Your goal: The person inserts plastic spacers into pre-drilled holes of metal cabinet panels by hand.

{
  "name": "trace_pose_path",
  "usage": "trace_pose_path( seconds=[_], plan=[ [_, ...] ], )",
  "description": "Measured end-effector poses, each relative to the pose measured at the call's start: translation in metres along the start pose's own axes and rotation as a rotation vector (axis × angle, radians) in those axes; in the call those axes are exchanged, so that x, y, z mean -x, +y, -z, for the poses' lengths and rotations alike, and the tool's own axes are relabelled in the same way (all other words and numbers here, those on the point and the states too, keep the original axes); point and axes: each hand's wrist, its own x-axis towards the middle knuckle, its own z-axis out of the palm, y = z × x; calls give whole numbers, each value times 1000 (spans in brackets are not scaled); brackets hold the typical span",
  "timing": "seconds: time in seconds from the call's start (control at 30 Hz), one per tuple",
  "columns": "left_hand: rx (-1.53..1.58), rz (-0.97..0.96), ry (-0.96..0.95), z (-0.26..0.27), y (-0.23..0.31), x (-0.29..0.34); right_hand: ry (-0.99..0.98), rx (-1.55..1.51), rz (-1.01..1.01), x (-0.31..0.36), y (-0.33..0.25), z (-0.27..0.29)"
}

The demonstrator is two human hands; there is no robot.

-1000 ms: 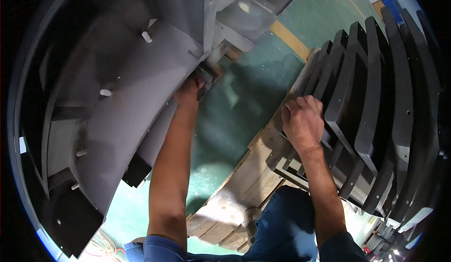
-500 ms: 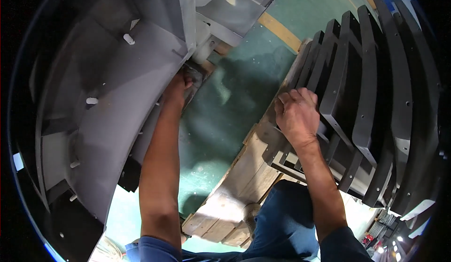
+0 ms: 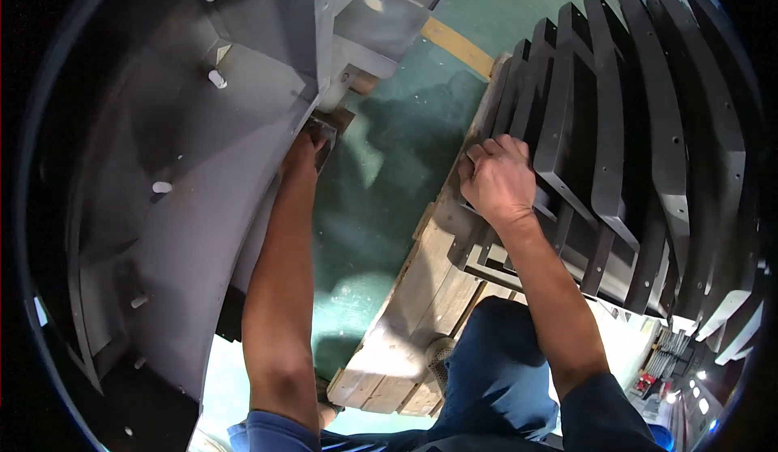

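My left hand (image 3: 302, 151) reaches down past the lower edge of a large curved grey metal panel (image 3: 190, 266). Its fingers dip into a small see-through container or bag (image 3: 327, 132) and are mostly hidden, so their grip does not show. On the other side, my right hand (image 3: 500, 178) is closed, knuckles up, with its fingers curled over the near edge of a dark grey curved metal part (image 3: 531, 87) at the left of a stack. The fingertips are out of sight behind that edge.
Several white-capped studs, such as one stud (image 3: 217, 79), stick out of the grey panel. The stacked metal parts (image 3: 648, 152) rest on a wooden pallet (image 3: 397, 347). Green floor (image 3: 389, 185) with a yellow line (image 3: 458, 47) runs between. My bent knee (image 3: 498, 363) is below.
The view has shifted slightly, so the stack sits farther left and higher. My left fingers have gone deeper into the see-through thing. My right hand keeps its place on the stack.
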Motion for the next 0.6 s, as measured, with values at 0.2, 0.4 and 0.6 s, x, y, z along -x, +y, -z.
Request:
trace_pose_path(
  seconds=[0.2, 0.4, 0.6],
  plan=[
    [120, 142, 102, 13, 5, -3, -17, 4, 21, 3, -3, -4],
    [153, 272, -39, 17, -26, 100, -18, -64, 7, 7, 11, -7],
    [-509, 409, -210, 142, -81, 277, -8, -334, -17, 19, -1, 17]
  ],
)
